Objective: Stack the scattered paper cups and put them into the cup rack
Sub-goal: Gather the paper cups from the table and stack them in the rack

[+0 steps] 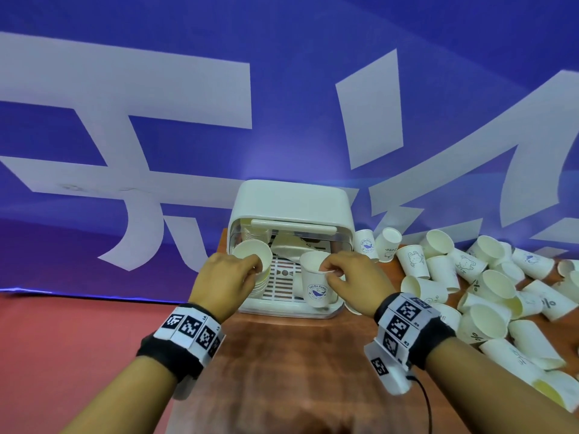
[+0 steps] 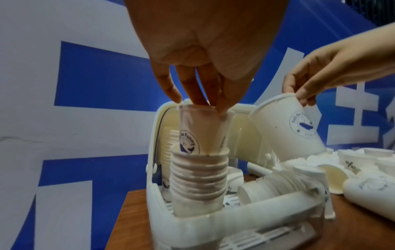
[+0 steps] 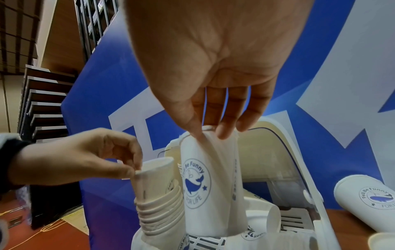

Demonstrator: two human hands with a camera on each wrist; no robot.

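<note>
Head view: the cup rack [image 1: 289, 202], a white box with its lid raised, stands at the far edge of the brown table [image 1: 282, 371], hard against the blue banner [image 1: 156, 73] at 12 o'clock. The left hand [image 1: 224, 278] pinches the rim of the top cup [image 1: 252, 253] of a stack at the rack's 9 o'clock side. The right hand [image 1: 352, 274] pinches the rim of a whale-print cup [image 1: 316, 281] at the rack's front, 4 o'clock side. The slatted floor between the two cups is open. Loose cups [image 1: 488, 296] crowd the table from 2 to 4 o'clock, some touching the rack's right wall. The table's left edge runs just beside the rack; red floor lies beyond.

Left wrist view: the left-hand fingertips [image 2: 222, 108] are curled over the rim of the top cup [image 2: 203, 130], which sits partly in the stack [image 2: 198, 182], upright inside the rack's near wall [image 2: 235, 219]. A second stack lies on its side in the rack at 3 o'clock.

Right wrist view: thumb and fingers [image 3: 224, 133] of the right hand nip the whale-print cup's [image 3: 205, 186] rim; it stands almost upright, just beside the stack [image 3: 160, 213], its base down in the rack.
</note>
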